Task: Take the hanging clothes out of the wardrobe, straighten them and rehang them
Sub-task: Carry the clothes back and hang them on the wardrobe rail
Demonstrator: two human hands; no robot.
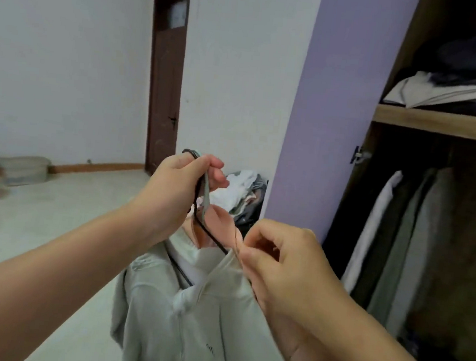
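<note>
L hand [177,188] grips the black hanger [198,223] by its hook. R hand [284,263] pinches the collar of the gray top [190,320] on it. Top hangs just outside the wardrobe [437,123], w/ more clothes [392,245] inside.
</note>
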